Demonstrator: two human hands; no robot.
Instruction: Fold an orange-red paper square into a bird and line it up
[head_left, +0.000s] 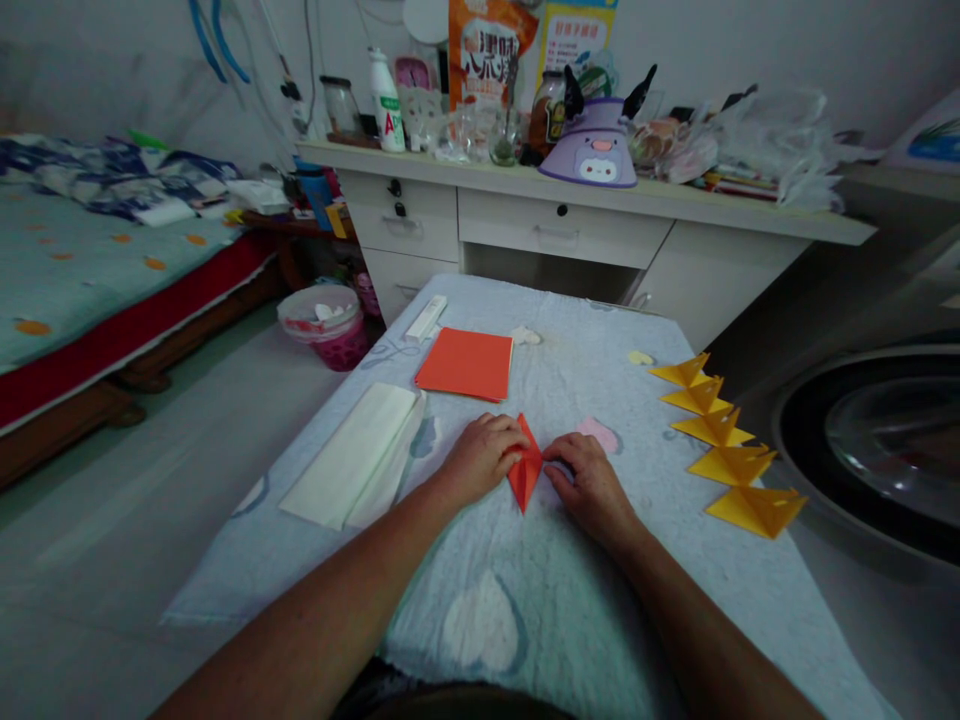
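A small piece of orange origami paper [529,472], folded into a narrow diamond, lies on the cloth-covered table between my hands. My left hand [486,455] presses on its left side with the fingers together, covering part of it. At the right corner, my right hand [589,482] has its fingers curled, with the thumb and index fingertips at the paper's edge. Beyond my left hand lies a stack of square orange paper [469,362]. Several folded yellow paper cranes [731,464] stand in a row along the table's right side.
A folded whitish sheet [356,450] lies left of my left forearm, and a small white box [426,319] sits near the far left corner. Behind the table stands a white desk [562,222] crowded with bottles and bags. A pink bin [337,345] is on the floor.
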